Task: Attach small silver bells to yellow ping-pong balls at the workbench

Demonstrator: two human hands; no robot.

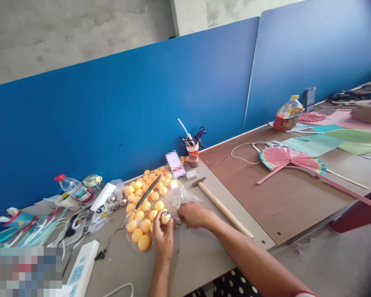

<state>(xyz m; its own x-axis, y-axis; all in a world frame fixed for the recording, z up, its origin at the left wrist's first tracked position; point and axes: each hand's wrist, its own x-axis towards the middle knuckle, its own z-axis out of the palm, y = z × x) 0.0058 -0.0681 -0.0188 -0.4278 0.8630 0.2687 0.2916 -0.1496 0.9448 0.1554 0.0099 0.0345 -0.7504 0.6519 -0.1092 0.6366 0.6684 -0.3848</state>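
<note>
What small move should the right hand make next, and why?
Probably bring the right hand across to the ball pinched in the left hand. The ball is held up beside the bag, and the right hand rests on the table close by. Whether it holds anything is too small to tell.

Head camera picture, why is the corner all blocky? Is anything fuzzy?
Head view: a mosaic patch hides the bottom-left corner, a smaller mosaic covers part of the white card; even daylight, soft shadows; the painted yellow ball in the left hand looks sharp; bottom-right corner darkens.
</note>
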